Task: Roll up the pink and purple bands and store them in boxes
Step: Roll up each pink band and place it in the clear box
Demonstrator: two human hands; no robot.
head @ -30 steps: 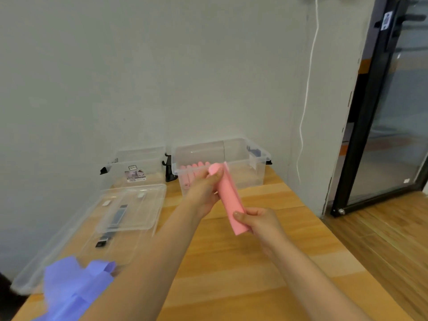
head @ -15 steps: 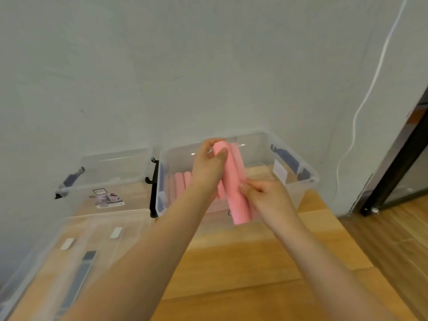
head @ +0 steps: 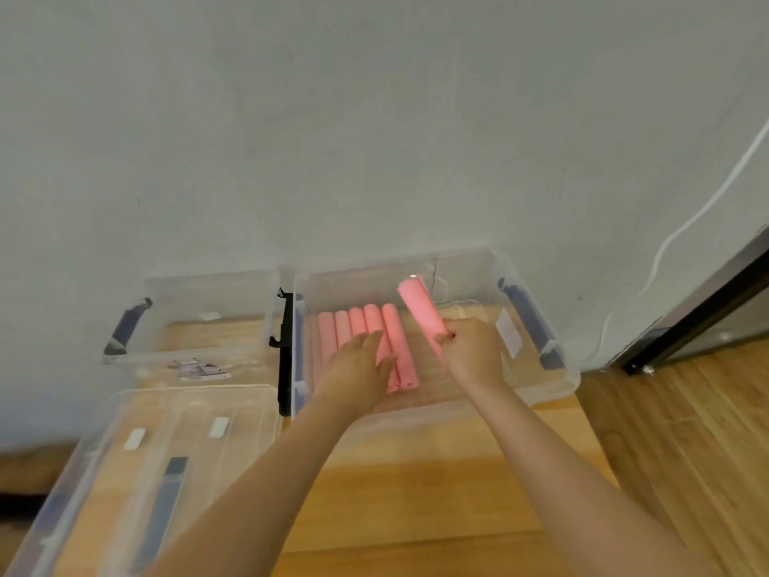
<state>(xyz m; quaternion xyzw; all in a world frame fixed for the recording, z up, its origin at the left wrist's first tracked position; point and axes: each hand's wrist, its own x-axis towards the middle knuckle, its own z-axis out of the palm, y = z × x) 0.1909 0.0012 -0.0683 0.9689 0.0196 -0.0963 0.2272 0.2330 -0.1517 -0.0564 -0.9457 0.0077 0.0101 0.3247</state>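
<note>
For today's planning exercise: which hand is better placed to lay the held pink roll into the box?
Right. The right hand already grips the pink roll above the box; the left hand rests open on stored rolls.

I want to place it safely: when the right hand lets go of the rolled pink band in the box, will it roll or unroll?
The rolled pink band is round, so it may roll until it meets the stored pink rolls. It probably stays wound, as they have. It looks light: the right hand holds one end alone.

Soft, even indoor light with faint shadows. The whole frame is slightly motion-blurred, worst at the near left edge. Wide-angle distortion bends the white cable [head: 707, 202] at far right.
</note>
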